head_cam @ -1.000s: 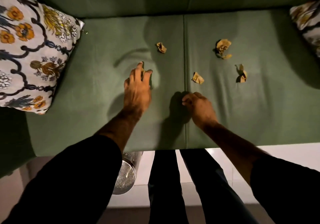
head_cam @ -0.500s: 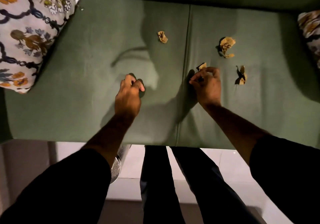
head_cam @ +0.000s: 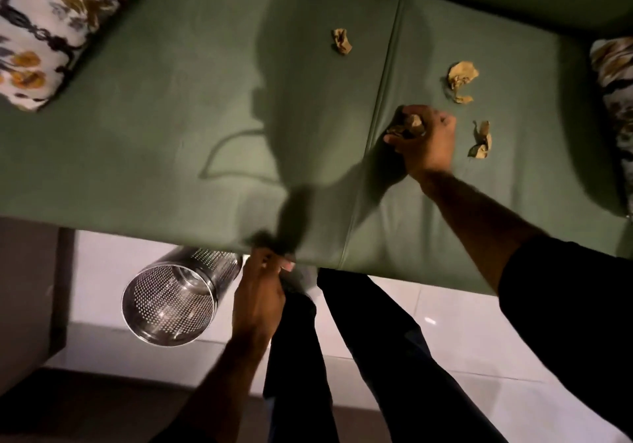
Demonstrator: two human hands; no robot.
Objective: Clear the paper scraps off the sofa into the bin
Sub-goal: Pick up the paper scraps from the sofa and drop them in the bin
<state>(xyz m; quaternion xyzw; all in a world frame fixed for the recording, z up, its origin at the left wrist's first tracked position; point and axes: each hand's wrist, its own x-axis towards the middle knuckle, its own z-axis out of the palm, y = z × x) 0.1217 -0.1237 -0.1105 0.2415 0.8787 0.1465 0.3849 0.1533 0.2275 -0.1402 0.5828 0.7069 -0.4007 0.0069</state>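
My right hand [head_cam: 426, 139] is closed on a crumpled brown paper scrap [head_cam: 412, 123] on the right seat of the green sofa [head_cam: 171, 107]. Three more scraps lie loose there: one [head_cam: 342, 42] near the seam, a larger one [head_cam: 462, 79] behind my right hand, and one [head_cam: 481, 139] just right of it. My left hand [head_cam: 262, 288] hangs below the sofa's front edge, fingers curled shut and blurred, right beside the perforated steel bin [head_cam: 209, 261]. Whatever sits in that fist is hidden.
The bin stands on white floor tiles [head_cam: 445, 322] against the sofa front, left of my dark-trousered legs [head_cam: 308, 357]. A floral cushion [head_cam: 44, 21] fills the sofa's left end, and another cushion [head_cam: 616, 93] lies at the right edge.
My left hand closed over a scrap on the left seat, then drew back off the sofa to beside the bin. My right hand closed on the scrap near the seam.
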